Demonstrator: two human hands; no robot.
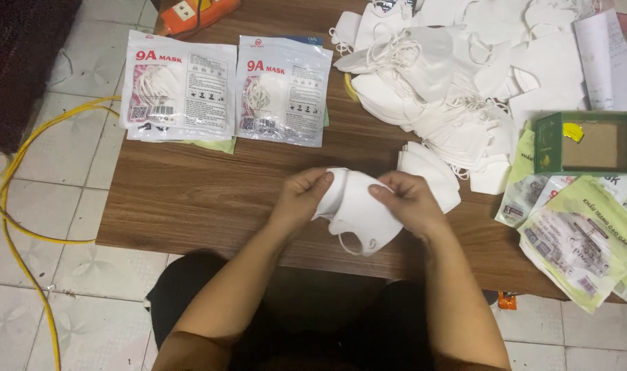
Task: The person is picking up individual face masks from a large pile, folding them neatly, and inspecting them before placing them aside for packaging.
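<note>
left hand (301, 194) grip: pinches white face mask (357, 214) at its left edge | right hand (410, 200) grip: pinches its top right | mask: between both hands, above bench (190, 199) front edge | long axis: roughly left-right, ear loop hanging toward the person | loose mask pile (458, 82) behind

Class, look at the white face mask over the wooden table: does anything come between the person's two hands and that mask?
Nothing visible does. The left hand and right hand both grip the white mask directly, above a bare stretch of the wooden table. The mask pile lies farther back.
</note>
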